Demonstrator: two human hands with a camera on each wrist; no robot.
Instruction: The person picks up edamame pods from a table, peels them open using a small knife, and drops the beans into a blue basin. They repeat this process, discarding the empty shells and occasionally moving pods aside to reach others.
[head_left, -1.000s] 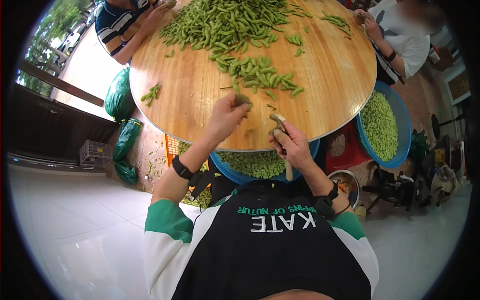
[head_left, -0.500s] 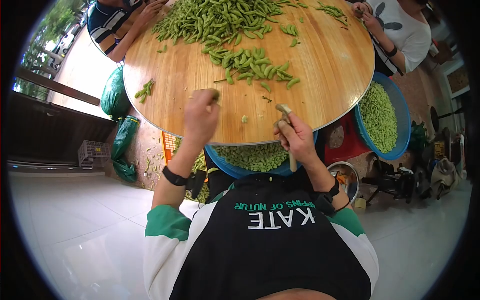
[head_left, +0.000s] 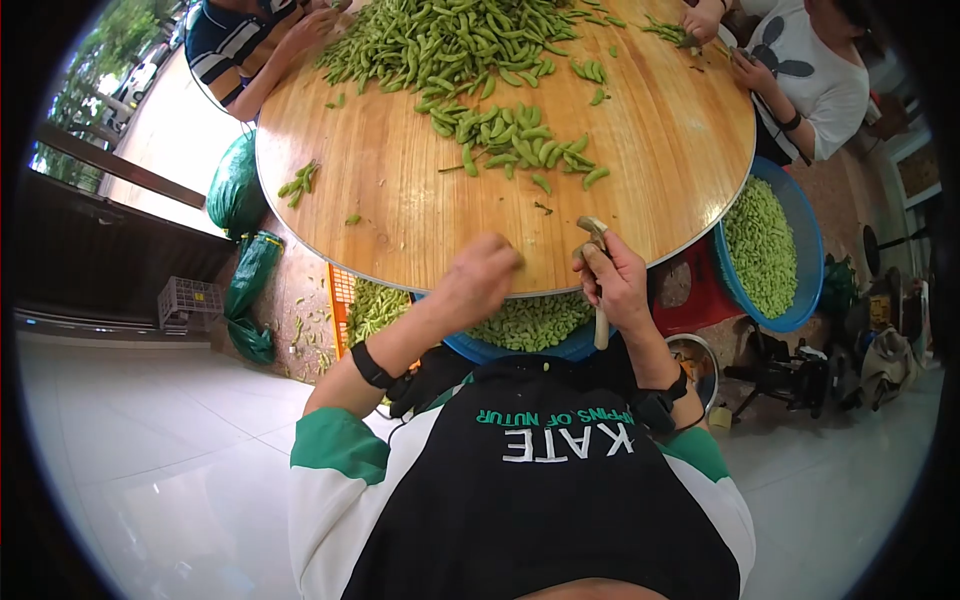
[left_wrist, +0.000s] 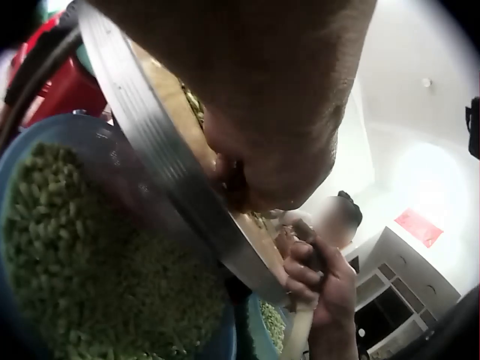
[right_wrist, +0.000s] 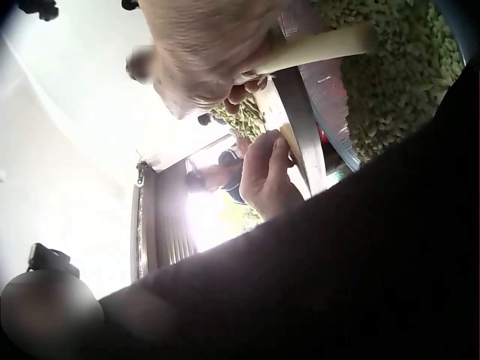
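Note:
My right hand (head_left: 612, 278) grips a tool with a pale stick-like handle (head_left: 601, 328), which sticks out below the fist. Its kind does not show; a brownish curved piece (head_left: 591, 232) stands out above the fingers. My left hand (head_left: 482, 272) hovers over the near table edge, left of the tool, blurred. In the right wrist view that left hand (right_wrist: 268, 176) has curled fingers, thumb against forefinger, with no pod showing between them. Green soybean pods (head_left: 520, 140) lie beyond both hands on the round wooden table (head_left: 390, 200). Below is a blue basin (head_left: 470, 345) of shelled beans.
A big heap of pods (head_left: 450, 45) covers the table's far side. Two other people sit across. A second blue basin (head_left: 765, 250) of beans stands right, green sacks (head_left: 240, 190) left, an orange crate (head_left: 345, 300) of pods below left.
My left hand swings left over the table, then comes back right and lower. A small green piece now lies on the table at left. My right hand keeps its grip and shifts slightly right.

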